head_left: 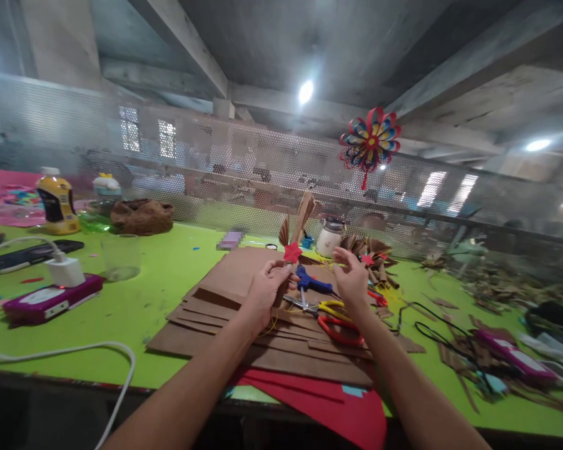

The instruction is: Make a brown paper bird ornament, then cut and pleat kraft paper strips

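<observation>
My left hand (268, 287) pinches a paper craft with a red star (292, 252) and pleated brown paper fans (302, 219) rising behind it. To its right, my right hand (351, 278) is raised with curved fingers apart and nothing visible between them. A blue glue gun (313, 282) lies between my hands. Below it are scissors with yellow handles (334, 310) and another pair with red handles (340, 331). All of these rest on a stack of brown paper sheets (206, 331). Red paper (328, 409) sticks out under the stack at the table edge.
Behind my right hand stand a white jar (329, 237) and more fan crafts (370, 256). At left are a purple power strip (54, 300), a clear cup (121, 257) and a yellow bottle (59, 201). Paper scraps and a black cord (431, 331) lie right. A mesh partition (244, 162) borders the table.
</observation>
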